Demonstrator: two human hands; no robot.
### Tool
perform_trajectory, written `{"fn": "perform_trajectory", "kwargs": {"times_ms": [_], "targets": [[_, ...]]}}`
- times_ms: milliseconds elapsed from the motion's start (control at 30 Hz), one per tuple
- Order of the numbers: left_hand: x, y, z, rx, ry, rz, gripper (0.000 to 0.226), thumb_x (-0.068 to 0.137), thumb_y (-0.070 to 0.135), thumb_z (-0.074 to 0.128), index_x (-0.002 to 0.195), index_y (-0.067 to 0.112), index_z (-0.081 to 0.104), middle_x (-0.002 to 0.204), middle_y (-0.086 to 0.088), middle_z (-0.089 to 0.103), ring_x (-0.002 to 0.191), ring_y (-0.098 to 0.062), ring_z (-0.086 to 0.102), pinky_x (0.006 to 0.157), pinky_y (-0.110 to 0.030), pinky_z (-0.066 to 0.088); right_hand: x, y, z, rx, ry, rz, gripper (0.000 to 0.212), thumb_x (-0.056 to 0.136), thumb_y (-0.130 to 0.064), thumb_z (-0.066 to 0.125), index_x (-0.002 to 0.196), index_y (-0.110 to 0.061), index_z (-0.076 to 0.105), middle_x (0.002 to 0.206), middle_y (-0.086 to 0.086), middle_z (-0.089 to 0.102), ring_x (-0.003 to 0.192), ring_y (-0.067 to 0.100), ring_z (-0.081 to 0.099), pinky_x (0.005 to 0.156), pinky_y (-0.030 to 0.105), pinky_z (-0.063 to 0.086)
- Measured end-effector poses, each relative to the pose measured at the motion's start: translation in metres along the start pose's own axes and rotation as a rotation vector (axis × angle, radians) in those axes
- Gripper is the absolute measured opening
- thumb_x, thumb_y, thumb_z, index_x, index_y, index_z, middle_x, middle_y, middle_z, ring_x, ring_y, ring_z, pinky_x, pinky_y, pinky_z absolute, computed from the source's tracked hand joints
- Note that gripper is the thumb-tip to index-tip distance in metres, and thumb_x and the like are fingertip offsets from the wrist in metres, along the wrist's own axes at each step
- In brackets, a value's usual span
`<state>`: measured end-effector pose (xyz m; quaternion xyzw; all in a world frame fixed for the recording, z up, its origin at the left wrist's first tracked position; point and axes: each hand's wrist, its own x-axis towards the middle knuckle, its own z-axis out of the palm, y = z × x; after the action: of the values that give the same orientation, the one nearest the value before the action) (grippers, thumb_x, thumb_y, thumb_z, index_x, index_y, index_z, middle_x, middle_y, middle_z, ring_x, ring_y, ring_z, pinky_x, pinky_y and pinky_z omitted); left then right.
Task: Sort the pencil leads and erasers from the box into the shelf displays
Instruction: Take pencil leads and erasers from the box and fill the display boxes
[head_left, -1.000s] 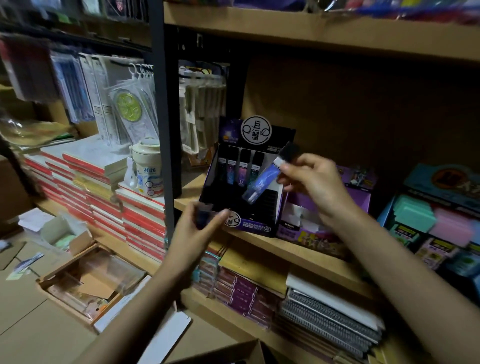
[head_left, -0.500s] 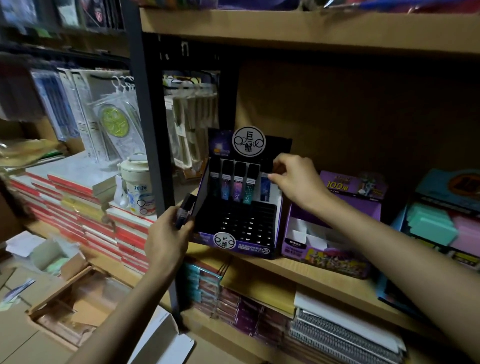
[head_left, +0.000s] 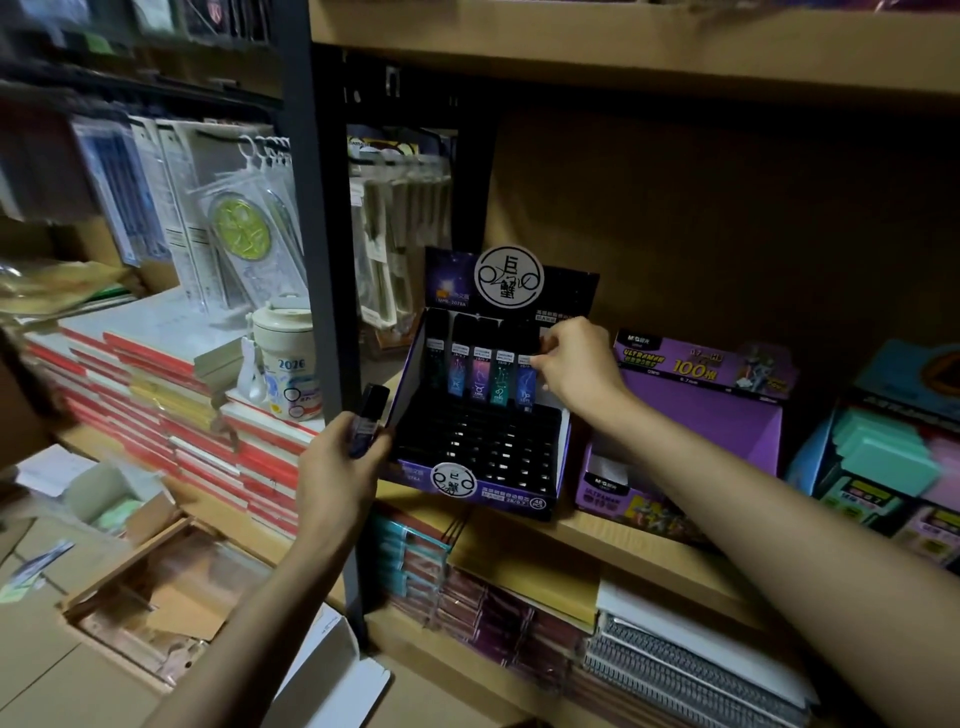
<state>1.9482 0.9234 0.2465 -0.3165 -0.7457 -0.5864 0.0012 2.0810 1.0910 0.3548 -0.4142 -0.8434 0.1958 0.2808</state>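
Five lead tubes (head_left: 480, 371) stand upright side by side in the back row of the dark display box (head_left: 470, 493), which sits at the left end of the wooden shelf (head_left: 597, 525), just beside the grey upright post (head_left: 322, 291). The slots in front of that row show only dark holes. Our right hand (head_left: 576, 366) reaches in from the right, its fingers curled and pinching the top of the end tube (head_left: 525, 382), the blue one furthest right in the row. Our left hand (head_left: 337, 462) hangs just outside the left wall of the display box, with fingers wrapped round a loose tube (head_left: 370, 418) that tilts up and away from us; its print is too dark to read. To the right of the display box, a purple carton (head_left: 701, 415) stands on the same shelf, and further right are trays of pastel erasers (head_left: 883, 462). Down on the left, a small open box (head_left: 114, 506) holds pale green pieces, near a flat cardboard tray (head_left: 135, 597) on the floor.
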Motion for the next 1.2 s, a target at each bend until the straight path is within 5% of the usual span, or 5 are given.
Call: {"fn": "perform_trajectory", "kwargs": {"times_ms": [333, 500, 733, 967, 1200], "targets": [[-0.003, 0.03, -0.019, -0.176, -0.04, 0.019, 0.025, 0.095, 0.035, 0.049, 0.105, 0.012, 0.047, 0.098, -0.008, 0.058, 0.087, -0.023, 0.056, 0.075, -0.04, 0.046, -0.007, -0.019, -0.012, -0.177, -0.009, 0.035, 0.012, 0.086, 0.003, 0.055, 0.094, 0.007, 0.063, 0.096, 0.018, 0.064, 0.083, 0.03, 0.064, 0.073, 0.035, 0.055], [-0.021, 0.07, -0.018, -0.53, -0.357, -0.021, 0.009, 0.098, 0.021, 0.042, 0.091, 0.018, 0.045, 0.077, -0.001, 0.05, 0.054, -0.006, 0.046, 0.046, -0.016, 0.038, -0.05, -0.022, -0.042, 0.367, -0.18, -0.217, 0.014, 0.088, -0.024, 0.063, 0.1, -0.018, 0.068, 0.096, -0.001, 0.069, 0.089, 0.012, 0.064, 0.076, 0.024, 0.051], [-0.054, 0.102, 0.014, -0.615, -0.548, 0.043, 0.019, 0.089, 0.028, 0.049, 0.094, 0.01, 0.052, 0.071, 0.009, 0.06, 0.058, -0.007, 0.053, 0.051, -0.019, 0.045, -0.096, -0.004, -0.033, 0.927, -0.254, -0.054, 0.009, 0.085, -0.011, 0.065, 0.085, -0.019, 0.068, 0.074, -0.006, 0.069, 0.072, 0.006, 0.065, 0.065, 0.017, 0.05], [-0.072, 0.102, 0.056, 0.095, -0.423, 0.491, 0.034, 0.091, 0.029, 0.059, 0.12, 0.013, 0.052, 0.116, -0.001, 0.051, 0.105, -0.013, 0.05, 0.09, -0.028, 0.043, -0.099, 0.057, -0.082, 0.832, 0.06, 0.04, 0.016, 0.088, -0.005, 0.059, 0.085, -0.02, 0.063, 0.077, -0.004, 0.064, 0.067, 0.001, 0.059, 0.062, 0.018, 0.05], [-0.092, 0.115, 0.12, 0.472, -0.636, 0.829, 0.05, 0.088, 0.023, 0.056, 0.136, 0.023, 0.042, 0.144, -0.001, 0.039, 0.131, -0.02, 0.036, 0.108, -0.032, 0.024, -0.11, 0.111, -0.131, 0.69, 0.289, 0.077, 0.011, 0.09, -0.003, 0.057, 0.099, -0.004, 0.062, 0.077, -0.003, 0.061, 0.066, -0.001, 0.058, 0.054, 0.011, 0.047]]}}
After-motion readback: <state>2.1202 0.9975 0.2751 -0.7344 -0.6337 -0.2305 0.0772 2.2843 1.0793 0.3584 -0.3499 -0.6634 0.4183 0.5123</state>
